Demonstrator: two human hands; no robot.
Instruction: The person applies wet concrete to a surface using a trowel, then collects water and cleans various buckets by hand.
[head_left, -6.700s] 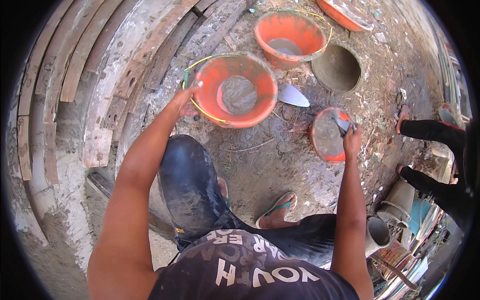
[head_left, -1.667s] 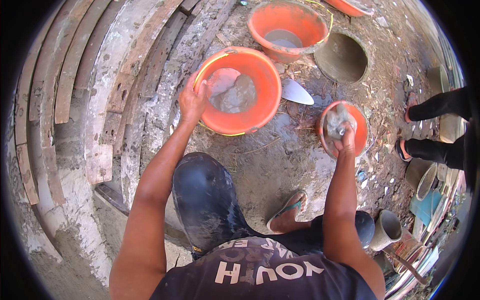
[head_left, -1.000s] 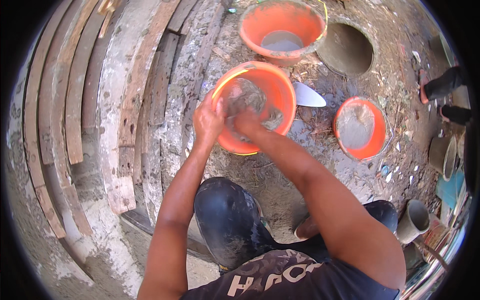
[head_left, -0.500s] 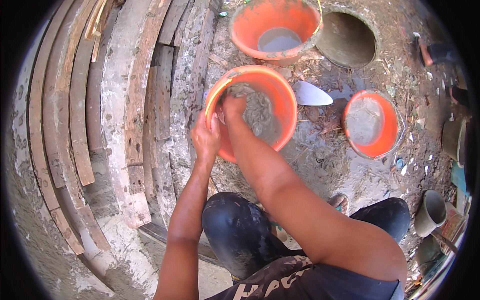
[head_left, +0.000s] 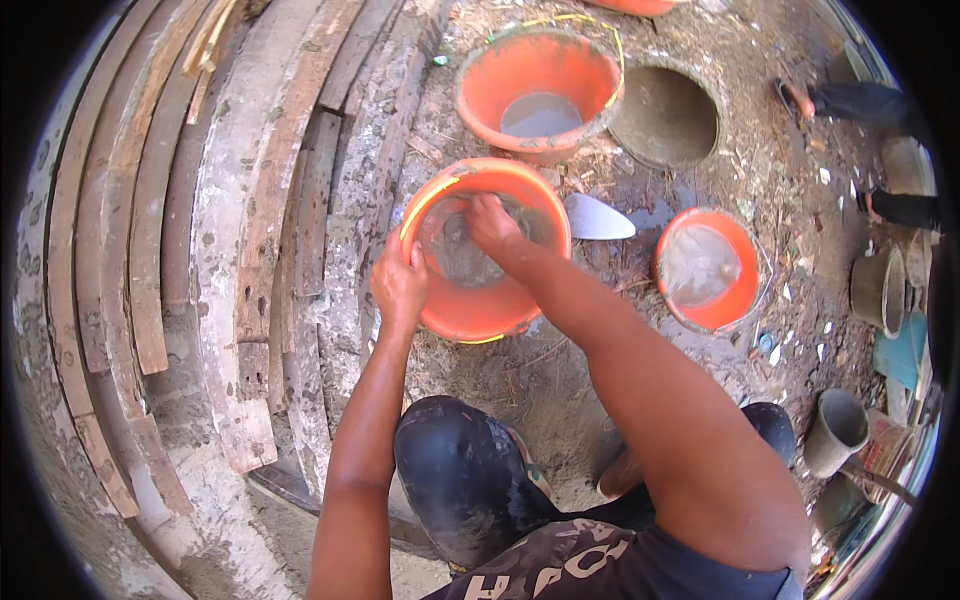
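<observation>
Between my knees and the other buckets stands an orange bucket (head_left: 484,303) with a yellow handle along its rim. My left hand (head_left: 399,285) is closed around the bucket's left rim, with the thumb over the inner side. Wet grey mortar (head_left: 470,268) lies at the bottom. Inside the bucket, my right hand (head_left: 495,228) is low at the mortar, its fingers curled together. Whatever they may hold is hidden. A pale pointed blade (head_left: 600,217) lies beside the bucket's right side.
Another orange bucket (head_left: 490,85) with greyish water stands beyond, next to a dark round basin (head_left: 664,117). A smaller orange bucket (head_left: 738,295) is at right. Wooden planks (head_left: 225,250) run along the left. A person's foot (head_left: 797,98) shows far right, above grey pails (head_left: 836,435).
My right hand has moved from the bucket's left side toward its far middle, stirring the mortar flatter. My left hand keeps the rim. The whole view has shifted slightly.
</observation>
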